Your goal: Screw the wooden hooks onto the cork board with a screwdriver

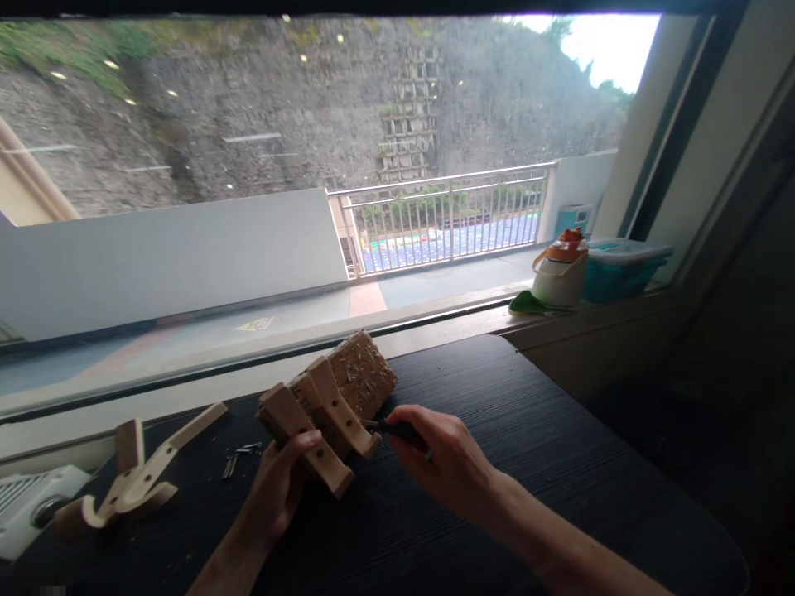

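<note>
My left hand (277,488) is closed around the near end of a wooden assembly (335,397), a carved block with two pale wooden legs fixed to it, held tilted on the dark table (497,430). My right hand (444,459) grips a small dark-handled tool (397,430) whose tip points at the nearer leg. Several small screws (239,457) lie on the table just left of the assembly.
More loose wooden leg pieces (133,484) lie at the left, beside a white device (28,505) at the table's left edge. On the window ledge at the right stand a white jug with an orange lid (561,269) and a teal box (621,269).
</note>
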`<state>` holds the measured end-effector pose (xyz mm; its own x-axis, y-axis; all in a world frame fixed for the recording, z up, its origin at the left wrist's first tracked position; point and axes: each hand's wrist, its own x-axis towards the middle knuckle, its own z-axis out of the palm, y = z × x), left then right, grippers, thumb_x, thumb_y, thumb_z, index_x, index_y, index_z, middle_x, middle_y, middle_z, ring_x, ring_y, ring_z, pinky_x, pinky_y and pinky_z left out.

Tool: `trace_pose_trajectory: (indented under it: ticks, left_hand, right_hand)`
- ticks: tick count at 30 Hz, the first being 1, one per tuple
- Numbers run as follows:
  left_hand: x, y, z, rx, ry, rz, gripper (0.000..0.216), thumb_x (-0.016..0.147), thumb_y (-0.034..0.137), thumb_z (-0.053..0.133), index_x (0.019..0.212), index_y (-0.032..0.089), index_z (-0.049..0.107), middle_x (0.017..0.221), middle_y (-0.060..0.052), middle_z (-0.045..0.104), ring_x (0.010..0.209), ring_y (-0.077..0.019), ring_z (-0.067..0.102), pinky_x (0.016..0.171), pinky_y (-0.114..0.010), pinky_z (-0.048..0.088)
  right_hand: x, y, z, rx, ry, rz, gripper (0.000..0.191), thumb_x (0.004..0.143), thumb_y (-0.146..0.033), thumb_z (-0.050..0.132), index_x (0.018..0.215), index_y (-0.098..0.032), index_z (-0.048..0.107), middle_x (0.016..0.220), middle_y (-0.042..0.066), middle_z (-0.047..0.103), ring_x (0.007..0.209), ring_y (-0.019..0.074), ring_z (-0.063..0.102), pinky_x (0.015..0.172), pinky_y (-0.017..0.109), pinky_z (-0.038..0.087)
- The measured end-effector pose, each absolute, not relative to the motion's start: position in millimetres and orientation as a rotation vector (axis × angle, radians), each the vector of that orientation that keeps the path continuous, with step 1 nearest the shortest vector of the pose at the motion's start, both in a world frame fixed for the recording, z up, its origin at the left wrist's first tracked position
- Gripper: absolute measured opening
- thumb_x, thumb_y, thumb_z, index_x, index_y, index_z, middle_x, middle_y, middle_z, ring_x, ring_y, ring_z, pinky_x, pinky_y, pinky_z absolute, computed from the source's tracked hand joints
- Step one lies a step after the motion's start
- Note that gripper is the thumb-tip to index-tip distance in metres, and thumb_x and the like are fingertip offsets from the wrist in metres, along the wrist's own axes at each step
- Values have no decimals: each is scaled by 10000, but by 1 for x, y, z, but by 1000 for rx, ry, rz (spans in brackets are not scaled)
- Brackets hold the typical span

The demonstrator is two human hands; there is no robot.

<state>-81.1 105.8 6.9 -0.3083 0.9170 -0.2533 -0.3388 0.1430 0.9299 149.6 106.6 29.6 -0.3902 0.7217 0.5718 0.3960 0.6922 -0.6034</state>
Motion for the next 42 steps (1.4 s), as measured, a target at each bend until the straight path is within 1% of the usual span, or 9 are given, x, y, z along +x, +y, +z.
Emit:
trace_pose_trajectory:
  ticks: [5, 11, 16, 21, 25, 32, 42]
  left_hand:
    - [-82, 106, 5, 676, 1290, 1423, 343, 604, 245, 746, 915, 157, 630, 829, -8, 724, 713, -184, 675, 648, -278, 542]
    - [-83, 106, 3, 687, 1292, 1425, 347, 587, 249, 754, 895, 149, 631, 799, -9, 720, 712, -192, 677, 662, -289, 549]
    - [-84, 107, 0, 702, 1310, 1416, 367, 577, 248, 756, 907, 157, 624, 753, -4, 708, 705, -205, 676, 634, -291, 545]
    - [-84, 107, 2, 679, 1308, 1432, 364, 569, 237, 758, 897, 153, 624, 735, -8, 700, 682, -203, 671, 587, -274, 530]
    - [-84, 107, 2, 683, 1296, 1425, 353, 567, 248, 765, 877, 154, 625, 714, 4, 691, 685, -198, 670, 602, -273, 536]
    - [-83, 107, 3, 675, 1306, 1424, 374, 568, 244, 763, 906, 165, 623, 779, 6, 717, 696, -187, 672, 645, -280, 548]
    - [-84, 107, 2, 692, 1290, 1426, 355, 576, 249, 763, 892, 154, 632, 783, -4, 719, 711, -185, 673, 656, -272, 546]
  right_hand:
    - [149, 105, 30, -772, -2050, 478, 193, 896, -262, 455, 1048, -172, 532, 814, 24, 641, 640, 100, 551, 646, 215, 425]
    - [148, 107, 29, -720, -2063, 509, 180, 900, -238, 461, 1058, -172, 519, 862, 28, 635, 687, 95, 555, 667, 205, 427]
    - [148, 109, 26, -681, -2061, 483, 176, 895, -232, 476, 1058, -174, 510, 876, 32, 633, 712, 101, 561, 684, 214, 429]
    - [148, 108, 26, -674, -2066, 488, 169, 899, -221, 469, 1058, -175, 508, 862, 26, 621, 694, 93, 543, 672, 206, 421]
    - [148, 107, 27, -674, -2067, 483, 167, 902, -219, 464, 1058, -175, 508, 864, 26, 615, 698, 93, 540, 672, 207, 418]
    - [148, 107, 27, -675, -2073, 467, 164, 896, -217, 469, 1048, -169, 511, 851, 28, 606, 682, 92, 528, 657, 207, 416]
    - [148, 107, 27, -673, -2075, 452, 173, 895, -205, 467, 1061, -171, 503, 857, 29, 607, 684, 93, 528, 662, 210, 420]
